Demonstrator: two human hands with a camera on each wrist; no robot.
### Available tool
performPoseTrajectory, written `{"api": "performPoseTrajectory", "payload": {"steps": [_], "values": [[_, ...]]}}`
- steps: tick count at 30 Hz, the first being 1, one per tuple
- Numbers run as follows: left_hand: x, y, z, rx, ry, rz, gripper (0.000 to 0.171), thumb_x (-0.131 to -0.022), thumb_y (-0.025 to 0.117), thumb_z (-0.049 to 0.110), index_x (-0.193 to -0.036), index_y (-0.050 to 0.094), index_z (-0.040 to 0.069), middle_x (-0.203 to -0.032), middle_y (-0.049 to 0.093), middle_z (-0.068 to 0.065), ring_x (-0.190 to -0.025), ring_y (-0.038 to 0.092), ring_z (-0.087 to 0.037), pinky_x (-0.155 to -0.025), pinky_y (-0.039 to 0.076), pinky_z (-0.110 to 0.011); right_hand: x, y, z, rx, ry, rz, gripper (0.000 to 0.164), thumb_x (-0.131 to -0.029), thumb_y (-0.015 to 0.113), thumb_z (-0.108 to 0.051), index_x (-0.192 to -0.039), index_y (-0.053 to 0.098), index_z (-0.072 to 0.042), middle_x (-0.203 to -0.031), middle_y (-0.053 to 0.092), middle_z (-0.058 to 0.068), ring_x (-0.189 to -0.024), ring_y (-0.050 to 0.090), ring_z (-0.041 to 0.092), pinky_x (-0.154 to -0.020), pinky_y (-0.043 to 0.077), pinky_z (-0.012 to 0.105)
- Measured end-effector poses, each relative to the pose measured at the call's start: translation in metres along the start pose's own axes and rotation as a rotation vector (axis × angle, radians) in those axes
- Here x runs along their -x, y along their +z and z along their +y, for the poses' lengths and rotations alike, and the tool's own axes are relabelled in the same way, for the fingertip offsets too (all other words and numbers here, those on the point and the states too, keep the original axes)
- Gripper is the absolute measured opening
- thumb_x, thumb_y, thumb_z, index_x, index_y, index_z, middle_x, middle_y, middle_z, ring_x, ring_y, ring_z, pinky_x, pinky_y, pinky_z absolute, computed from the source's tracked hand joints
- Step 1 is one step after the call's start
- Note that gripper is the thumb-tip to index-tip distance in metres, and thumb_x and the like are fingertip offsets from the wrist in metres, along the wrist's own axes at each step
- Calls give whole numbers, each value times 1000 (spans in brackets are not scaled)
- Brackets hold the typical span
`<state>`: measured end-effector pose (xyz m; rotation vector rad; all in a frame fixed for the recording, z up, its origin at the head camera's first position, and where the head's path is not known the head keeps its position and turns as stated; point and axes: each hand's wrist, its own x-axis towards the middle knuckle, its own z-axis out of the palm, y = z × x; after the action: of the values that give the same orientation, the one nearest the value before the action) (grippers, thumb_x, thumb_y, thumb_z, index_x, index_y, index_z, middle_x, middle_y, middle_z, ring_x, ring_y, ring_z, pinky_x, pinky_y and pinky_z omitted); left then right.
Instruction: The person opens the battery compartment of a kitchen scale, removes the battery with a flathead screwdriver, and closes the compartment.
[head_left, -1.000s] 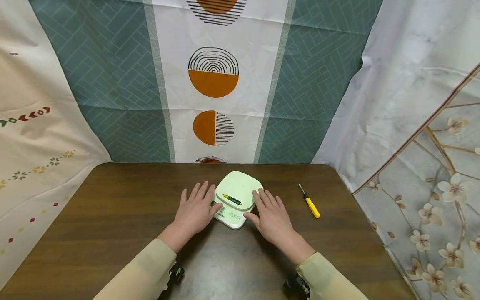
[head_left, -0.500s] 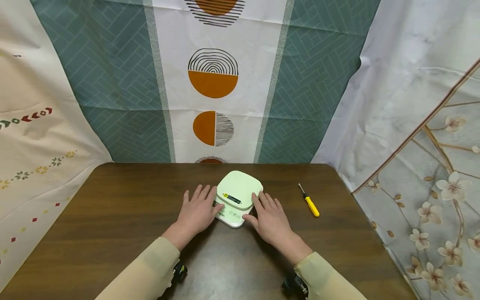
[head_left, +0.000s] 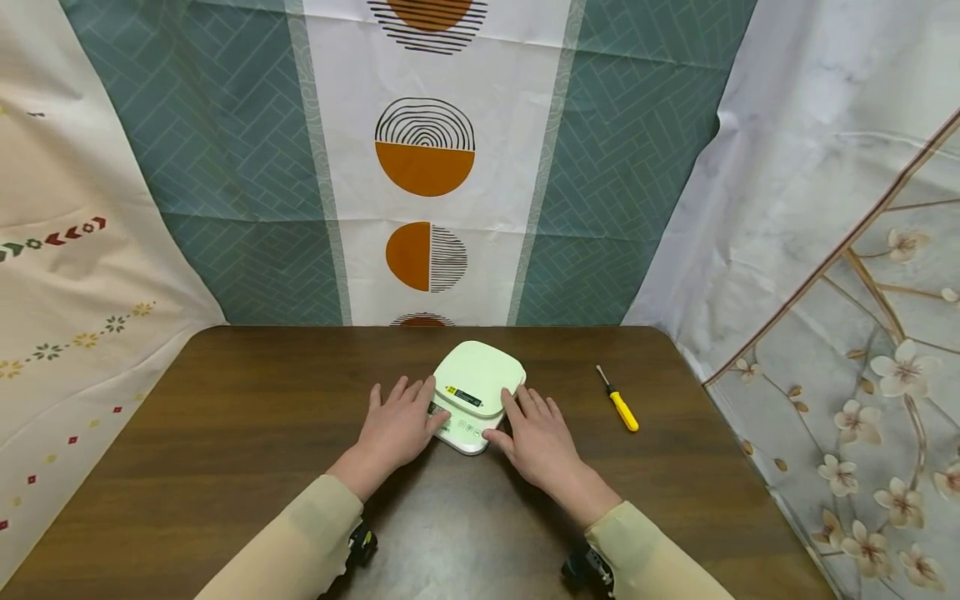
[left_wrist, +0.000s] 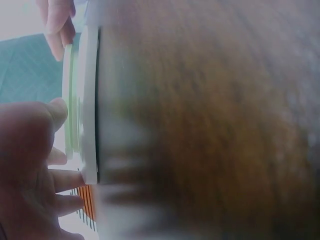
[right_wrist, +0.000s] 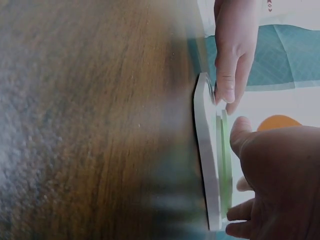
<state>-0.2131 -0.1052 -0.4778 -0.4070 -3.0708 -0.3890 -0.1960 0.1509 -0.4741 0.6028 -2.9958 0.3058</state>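
A pale green and white kitchen scale lies flat on the table, turned at an angle with a corner toward me. Beside its left side is my left hand, fingers spread and thumb over the button panel's left end. My right hand is at the opposite side, its fingers extended along the edge and its thumb near the front corner. In the left wrist view, fingertips of the left hand touch the side of the scale. The right wrist view shows the right hand close above the scale's platform.
A screwdriver with a yellow handle lies on the brown wooden table, to the right of the scale. Patterned cloths hang behind the table and at both sides.
Both hands have drawn back slightly toward me along the scale's sides. The scale and the screwdriver look almost unmoved; the head view has shifted a little.
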Motion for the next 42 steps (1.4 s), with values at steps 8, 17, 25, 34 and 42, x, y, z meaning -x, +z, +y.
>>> {"api": "performPoseTrajectory", "payload": {"steps": [8,17,25,34,42], "values": [[-2,0,1,13,4,18,77,-112,63,51,-169,42,4,-162,55,-21,-158,39,-46,-124,19,-79,-4,1,-2,5,3,-11,81,-109,64,-57,-164,49,1,-165,44,35,-154,43,51,-126,33,65],[-1,2,1,41,3,31,78,-110,66,50,-168,43,3,-162,56,-20,-157,41,-46,-124,20,-79,-5,2,-2,-11,-5,-45,87,-108,66,-57,-164,45,6,-165,44,36,-155,42,51,-128,32,62],[0,4,0,45,-11,21,80,-110,67,52,-169,43,3,-161,57,-20,-157,42,-44,-124,20,-79,-5,-1,1,-68,-20,-93,89,-108,67,-56,-165,43,6,-169,40,33,-156,40,49,-128,32,62],[1,0,2,65,-21,10,83,-109,69,51,-169,40,2,-158,60,-19,-156,44,-44,-124,21,-79,-4,0,11,-178,16,-119,87,-107,69,-56,-168,43,0,-171,39,29,-157,40,47,-126,37,62],[7,-1,5,68,-13,12,82,-108,69,52,-168,42,2,-156,63,-18,-154,47,-44,-123,22,-79,-4,-1,15,-206,26,-116,86,-106,71,-57,-166,46,-1,-170,42,27,-157,42,46,-125,38,62]]}}
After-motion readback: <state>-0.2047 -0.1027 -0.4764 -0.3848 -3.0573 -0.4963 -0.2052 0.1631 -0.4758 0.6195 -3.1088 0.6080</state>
